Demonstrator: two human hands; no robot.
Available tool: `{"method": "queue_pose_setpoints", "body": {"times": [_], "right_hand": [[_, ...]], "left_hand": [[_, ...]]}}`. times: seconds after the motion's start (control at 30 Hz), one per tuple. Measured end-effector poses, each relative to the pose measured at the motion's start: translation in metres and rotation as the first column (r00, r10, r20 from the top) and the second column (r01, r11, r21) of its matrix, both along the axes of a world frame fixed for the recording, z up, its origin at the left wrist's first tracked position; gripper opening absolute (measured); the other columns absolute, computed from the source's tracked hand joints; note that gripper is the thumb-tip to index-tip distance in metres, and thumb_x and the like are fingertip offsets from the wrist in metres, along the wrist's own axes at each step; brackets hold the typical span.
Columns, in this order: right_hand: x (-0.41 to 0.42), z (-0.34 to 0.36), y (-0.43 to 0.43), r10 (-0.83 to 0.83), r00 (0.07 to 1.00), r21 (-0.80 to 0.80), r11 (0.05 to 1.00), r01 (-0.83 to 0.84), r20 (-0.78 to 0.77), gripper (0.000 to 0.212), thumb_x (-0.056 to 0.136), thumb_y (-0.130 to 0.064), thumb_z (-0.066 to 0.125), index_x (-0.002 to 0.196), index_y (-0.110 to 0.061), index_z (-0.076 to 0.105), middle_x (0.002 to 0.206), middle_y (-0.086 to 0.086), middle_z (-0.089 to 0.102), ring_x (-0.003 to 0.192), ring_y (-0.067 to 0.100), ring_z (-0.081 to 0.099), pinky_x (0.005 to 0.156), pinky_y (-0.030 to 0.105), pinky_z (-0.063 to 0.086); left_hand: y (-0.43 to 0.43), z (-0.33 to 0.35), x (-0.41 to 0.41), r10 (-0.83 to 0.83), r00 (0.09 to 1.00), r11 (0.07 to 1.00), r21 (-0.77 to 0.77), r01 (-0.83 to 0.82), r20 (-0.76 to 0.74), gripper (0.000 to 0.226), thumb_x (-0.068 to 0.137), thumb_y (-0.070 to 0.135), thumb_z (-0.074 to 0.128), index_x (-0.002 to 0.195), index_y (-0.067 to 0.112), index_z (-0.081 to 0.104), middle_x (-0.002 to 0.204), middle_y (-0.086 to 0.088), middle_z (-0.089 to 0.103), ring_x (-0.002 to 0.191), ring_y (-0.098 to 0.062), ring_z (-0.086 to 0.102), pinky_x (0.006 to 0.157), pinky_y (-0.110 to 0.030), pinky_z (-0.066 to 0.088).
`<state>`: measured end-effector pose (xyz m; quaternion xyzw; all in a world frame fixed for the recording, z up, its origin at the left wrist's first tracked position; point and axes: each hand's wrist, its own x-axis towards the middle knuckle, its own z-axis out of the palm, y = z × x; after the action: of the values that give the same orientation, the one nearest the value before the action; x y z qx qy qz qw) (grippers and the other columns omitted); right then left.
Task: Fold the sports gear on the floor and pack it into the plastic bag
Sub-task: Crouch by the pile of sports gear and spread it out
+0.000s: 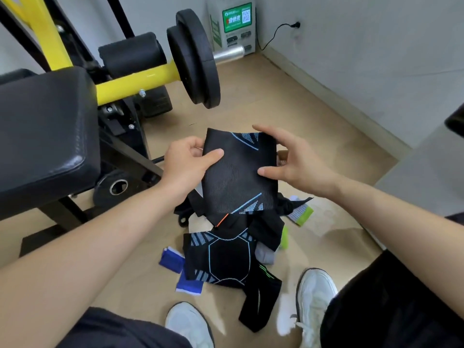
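Observation:
I hold a black knit sleeve with light-blue markings (238, 177) up above the floor. My left hand (187, 162) pinches its upper left edge between thumb and fingers. My right hand (292, 159) grips its right edge, fingers behind and thumb on the front. Below on the floor lies a pile of gear: a matching black sleeve with blue hexagon lines (226, 259), a black band with green stripes (261, 297), blue wristbands (175, 262), a grey and green sock (301, 213) and other dark cloth (266, 229). A clear plastic bag (334, 227) seems to lie right of the pile, hard to make out.
A black padded bench (42, 136) with a yellow frame (135, 81) and weight plates (193, 61) stands at the left. A loose plate (115, 189) lies under it. My white shoes (313, 297) flank the pile's near side. A green charging kiosk (233, 23) stands by the back wall.

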<state>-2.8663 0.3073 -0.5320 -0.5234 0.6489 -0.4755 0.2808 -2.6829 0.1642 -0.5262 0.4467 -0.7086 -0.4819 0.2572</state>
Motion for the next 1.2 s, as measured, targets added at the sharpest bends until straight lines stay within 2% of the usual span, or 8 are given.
{"method": "queue_pose_setpoints", "body": {"times": [0.17,0.33,0.4,0.53,0.7,0.9,1.07,1.2], "right_hand": [[0.004,-0.008,-0.003,0.075,0.985,0.068,0.996,-0.065,-0.158,0.062,0.082,-0.006,0.078,0.134,-0.035,0.060,0.118,-0.005,0.057,0.088,0.010,0.064,0.078,0.021,0.050],[0.004,-0.016,-0.007,0.013,0.987,0.133,0.991,0.008,-0.160,0.076,0.076,-0.010,0.083,0.142,-0.030,0.051,0.122,-0.004,0.056,0.079,0.012,0.064,0.079,0.026,0.054],[0.003,-0.019,-0.008,-0.042,0.994,0.139,0.989,0.056,-0.102,0.079,0.076,-0.011,0.083,0.145,-0.029,0.050,0.115,-0.005,0.058,0.073,0.011,0.062,0.077,0.029,0.054],[0.004,-0.016,-0.008,-0.124,0.992,0.132,0.983,0.126,-0.024,0.076,0.077,-0.007,0.082,0.144,-0.023,0.050,0.093,-0.006,0.055,0.054,0.001,0.053,0.058,0.009,0.042],[0.009,-0.012,-0.006,-0.158,0.984,0.093,0.984,0.150,0.080,0.075,0.077,0.001,0.080,0.143,-0.017,0.050,0.083,-0.014,0.051,0.055,-0.008,0.057,0.060,0.003,0.041],[0.016,-0.014,-0.005,-0.166,0.972,0.072,0.985,0.156,0.164,0.069,0.079,-0.007,0.081,0.139,-0.026,0.052,0.061,-0.024,0.058,0.050,0.001,0.052,0.054,0.009,0.042],[0.028,-0.009,-0.007,-0.096,0.876,-0.021,0.993,0.120,0.472,0.056,0.088,-0.007,0.073,0.138,-0.025,0.055,0.110,0.012,0.071,0.092,0.032,0.073,0.082,0.043,0.060],[0.024,-0.009,-0.005,-0.132,0.834,-0.028,0.984,0.173,0.536,0.045,0.092,-0.010,0.069,0.132,-0.024,0.058,0.121,0.016,0.064,0.099,0.028,0.071,0.072,0.037,0.060]], "left_hand": [[-0.005,0.000,0.001,0.059,0.995,0.993,-0.109,-0.051,0.074,0.018,0.080,0.030,0.084,0.089,0.020,0.072,0.078,0.005,0.076,0.076,-0.014,0.074,0.078,-0.043,0.062],[-0.007,0.002,0.002,-0.119,0.991,0.989,-0.079,0.123,0.053,0.018,0.089,0.027,0.078,0.104,0.023,0.070,0.095,0.005,0.075,0.089,-0.015,0.073,0.088,-0.042,0.060],[-0.009,0.002,0.005,-0.277,0.959,0.961,-0.007,0.277,0.055,0.039,0.086,0.033,0.079,0.121,0.029,0.063,0.112,0.005,0.072,0.103,-0.015,0.071,0.092,-0.043,0.060],[-0.010,0.000,0.009,-0.429,0.883,0.898,-0.021,0.440,0.189,0.072,0.079,0.036,0.084,0.137,0.046,0.043,0.122,0.005,0.063,0.105,-0.018,0.069,0.088,-0.047,0.061],[0.000,0.003,0.006,-0.386,0.852,0.855,-0.211,0.474,0.354,0.088,0.080,0.025,0.084,0.148,0.047,0.034,0.104,0.018,0.059,0.085,-0.014,0.065,0.080,-0.034,0.054],[0.013,0.010,0.002,-0.219,0.933,0.852,-0.410,0.325,0.284,0.063,0.080,0.023,0.082,0.132,0.037,0.051,0.093,0.020,0.062,0.070,-0.002,0.065,0.071,-0.025,0.050],[0.027,0.006,0.005,-0.380,0.903,0.830,-0.358,0.428,0.198,0.054,0.085,0.018,0.078,0.132,0.031,0.056,0.103,0.017,0.064,0.080,-0.004,0.068,0.078,-0.034,0.060],[0.025,0.006,0.007,-0.504,0.861,0.851,-0.130,0.509,0.068,0.046,0.093,0.006,0.069,0.133,0.027,0.064,0.115,0.007,0.070,0.096,-0.007,0.069,0.088,-0.035,0.059]]}}
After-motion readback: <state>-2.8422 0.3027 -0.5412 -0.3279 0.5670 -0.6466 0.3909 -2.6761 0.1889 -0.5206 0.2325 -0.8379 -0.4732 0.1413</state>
